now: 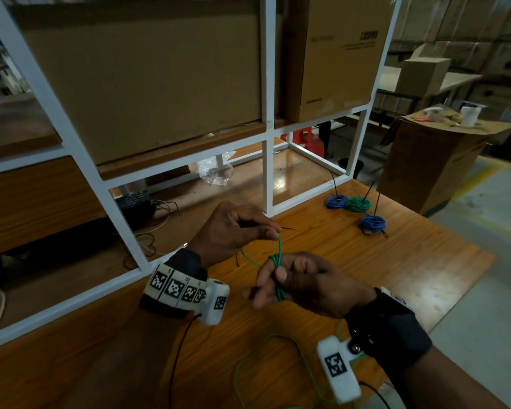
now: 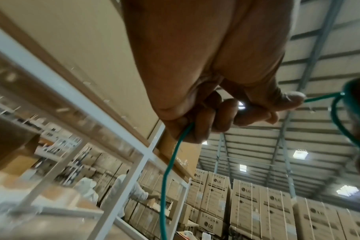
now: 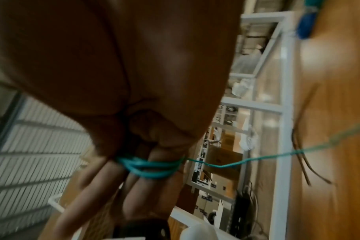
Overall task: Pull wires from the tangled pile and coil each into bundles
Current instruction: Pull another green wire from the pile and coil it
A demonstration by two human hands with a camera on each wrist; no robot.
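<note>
The right hand holds green wire looped round its fingers; the left hand, at eleven o'clock, pinches the strand (taut between them). Finished bundles lie on the table at two o'clock.

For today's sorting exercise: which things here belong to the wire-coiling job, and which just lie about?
Job:
thin green wire, wound round right hand, fed by left hand
finished blue and green wire bundles

Lying about:
large brown cardboard boxes
crumpled clear plastic wrap
white cup
</note>
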